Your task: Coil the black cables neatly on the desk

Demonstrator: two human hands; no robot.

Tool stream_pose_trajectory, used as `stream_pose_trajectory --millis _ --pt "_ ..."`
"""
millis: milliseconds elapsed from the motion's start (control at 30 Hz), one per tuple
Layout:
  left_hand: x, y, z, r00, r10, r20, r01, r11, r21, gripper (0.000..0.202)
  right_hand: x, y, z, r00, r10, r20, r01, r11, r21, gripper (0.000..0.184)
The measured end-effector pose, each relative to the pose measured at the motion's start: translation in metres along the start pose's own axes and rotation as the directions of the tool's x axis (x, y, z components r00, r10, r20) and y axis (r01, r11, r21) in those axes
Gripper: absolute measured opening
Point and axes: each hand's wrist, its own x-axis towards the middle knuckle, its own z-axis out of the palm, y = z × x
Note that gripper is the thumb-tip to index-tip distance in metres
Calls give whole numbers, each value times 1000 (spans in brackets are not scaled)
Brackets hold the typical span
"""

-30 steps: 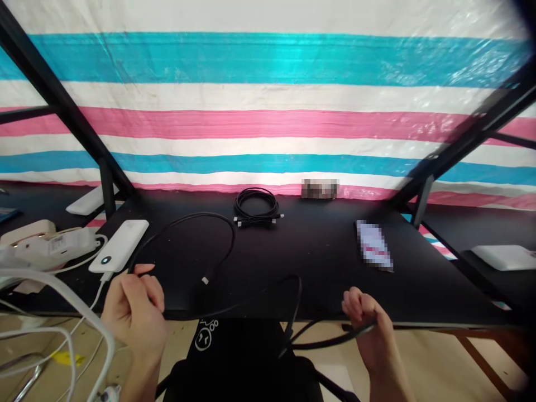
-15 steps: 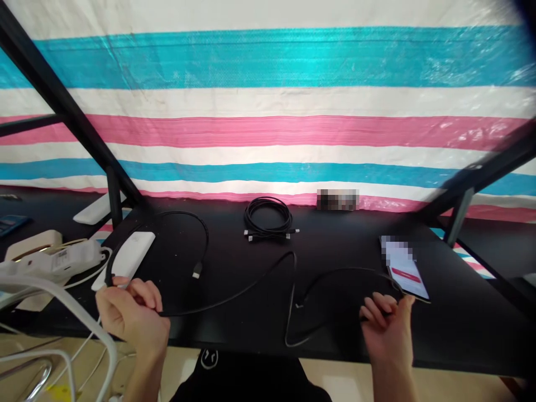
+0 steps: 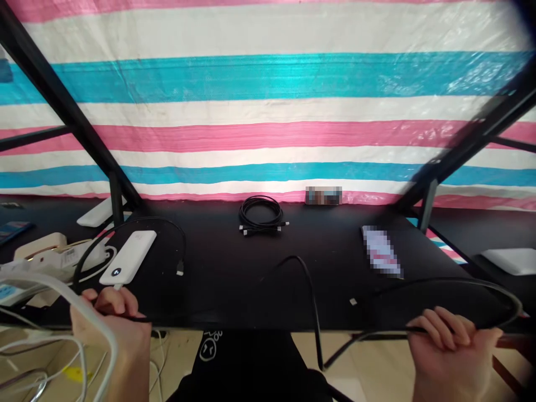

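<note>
Fingers of left hand [image 3: 109, 324] and right hand [image 3: 454, 349] both curled tight around black cable [image 3: 312, 301].

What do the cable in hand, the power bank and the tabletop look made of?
Cable: black, likely rubber or PVC jacket; bends in soft loops between left hand and right hand. Power bank: smooth white plastic, slight sheen. Tabletop: matte black, probably laminate or painted board.

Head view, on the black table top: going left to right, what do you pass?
White power strip → white power bank → coiled black cable → phone. At the near edge, the left hand and right hand each grip the loose black cable.
</note>
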Motion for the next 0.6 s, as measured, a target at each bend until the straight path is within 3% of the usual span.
stream_pose_trajectory --millis 33,100,200,267,367,433,567,600 --pt "-4 5 0 997 -18 -76 10 995 -103 25 -5 -5 -2 1000 6 17 -6 1000 -9 51" --pt "-11 15 -1 992 -95 -81 69 957 -280 31 -14 -13 -7 999 24 47 -24 1000 -3 46" --pt "-22 25 -10 966 -217 142 254 902 -351 47 -26 -19 -18 990 104 92 -103 995 -16 38" --pt "-29 28 -18 915 -278 292 367 874 -318 54 -32 -19 -26 973 193 130 -182 979 -93 37" --pt "-42 28 -26 865 -274 419 390 894 -222 60 -39 -17 -30 936 301 185 -250 935 -253 38" --pt "-51 30 -27 854 -257 452 361 918 -161 59 -46 -16 -26 925 318 209 -246 919 -308 38" --pt "-66 40 -23 821 -311 479 373 927 -36 28 -61 -16 -8 933 263 246 -191 941 -280 33" --pt "-70 43 -21 813 -323 484 378 926 -17 29 -65 -16 -3 938 239 252 -170 948 -268 33"
